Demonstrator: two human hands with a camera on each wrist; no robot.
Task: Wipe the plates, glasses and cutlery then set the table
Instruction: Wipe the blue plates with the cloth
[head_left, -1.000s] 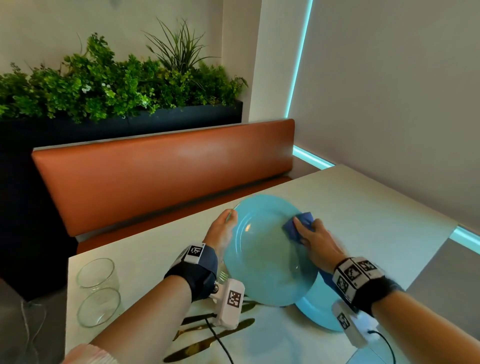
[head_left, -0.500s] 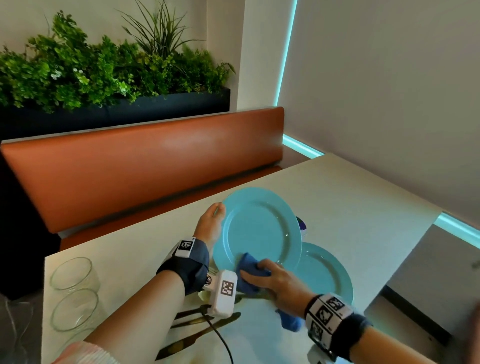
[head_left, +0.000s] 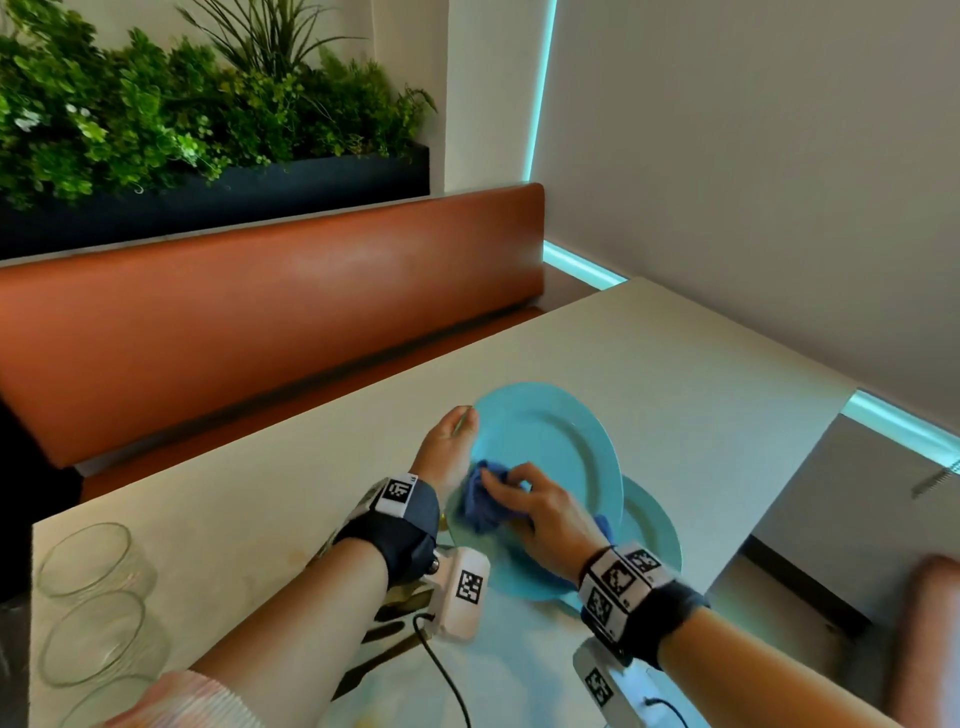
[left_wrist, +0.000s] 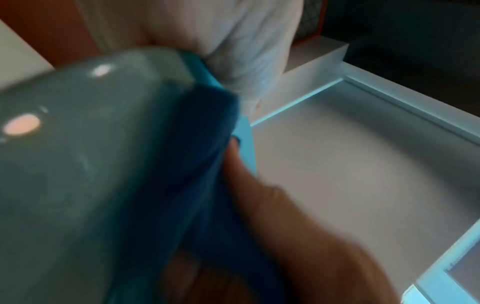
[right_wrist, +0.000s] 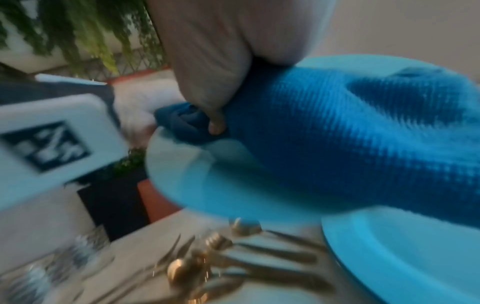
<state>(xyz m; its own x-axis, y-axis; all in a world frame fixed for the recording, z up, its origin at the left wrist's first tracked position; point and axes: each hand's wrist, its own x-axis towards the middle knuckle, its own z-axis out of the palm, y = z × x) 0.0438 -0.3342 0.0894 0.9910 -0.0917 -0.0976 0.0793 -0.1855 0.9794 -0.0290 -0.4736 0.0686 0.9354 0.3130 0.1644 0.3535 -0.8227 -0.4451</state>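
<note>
A light blue plate (head_left: 550, 452) is held tilted above the table by my left hand (head_left: 451, 447), which grips its left rim with the thumb on the front. My right hand (head_left: 524, 499) presses a dark blue cloth (head_left: 483, 501) against the plate's lower left face, fingers curled round the cloth. The right wrist view shows the cloth (right_wrist: 337, 131) draped over the plate (right_wrist: 197, 176). A second blue plate (head_left: 657, 535) lies flat on the table underneath. Gold cutlery (right_wrist: 207, 265) lies on the table below the plates. Clear glasses (head_left: 93, 597) stand at the table's near left.
The pale table (head_left: 649, 364) stretches toward the wall on the right. An orange bench backrest (head_left: 260, 312) runs behind it, with a dark planter of green plants (head_left: 156, 114) above. Cables hang from the wrist cameras over the table's near edge.
My right hand has wiped the cloth from the plate's upper right, down to its lower edge, then up to the lower left near my left hand. The left hand kept its hold.
</note>
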